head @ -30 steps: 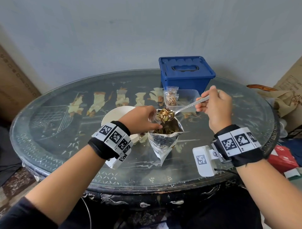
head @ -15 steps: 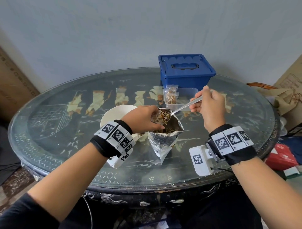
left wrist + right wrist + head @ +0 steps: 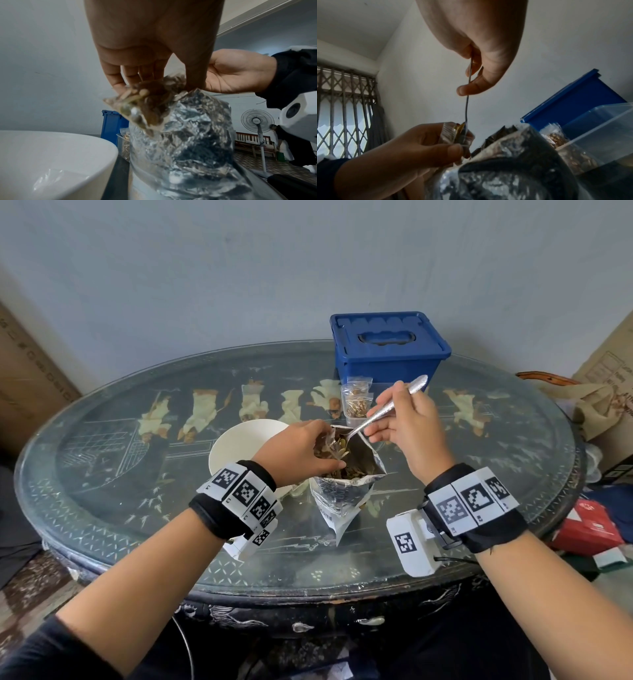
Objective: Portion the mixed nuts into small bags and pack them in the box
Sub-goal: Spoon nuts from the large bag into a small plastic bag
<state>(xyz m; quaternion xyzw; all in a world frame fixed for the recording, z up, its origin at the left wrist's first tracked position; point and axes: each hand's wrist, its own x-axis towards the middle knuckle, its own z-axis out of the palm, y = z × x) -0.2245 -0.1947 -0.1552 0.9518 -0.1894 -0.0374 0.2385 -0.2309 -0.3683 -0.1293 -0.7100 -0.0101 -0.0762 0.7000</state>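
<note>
A silver foil pouch of mixed nuts (image 3: pixel 346 494) stands open at the table's front middle. My left hand (image 3: pixel 301 450) pinches a small clear bag (image 3: pixel 142 106) with nuts in it, held just over the pouch's mouth. My right hand (image 3: pixel 400 422) grips a metal spoon (image 3: pixel 387 409) by its handle; the spoon tilts down and its bowl is inside the small bag. In the right wrist view the spoon (image 3: pixel 468 97) hangs nearly upright into the bag (image 3: pixel 457 135). A filled small bag (image 3: pixel 356 402) stands in a clear tub in front of the shut blue box (image 3: pixel 387 347).
A white bowl (image 3: pixel 239 446) sits just left of the pouch, behind my left wrist. The clear tub (image 3: pixel 597 129) is to the right of the pouch. The round glass-topped table (image 3: pixel 137 508) has cardboard boxes and clutter beside it on both sides.
The spoon, loaded with nuts above the pouch a second ago, has tipped handle-up, and its bowl has gone down into the small bag that my left hand holds.
</note>
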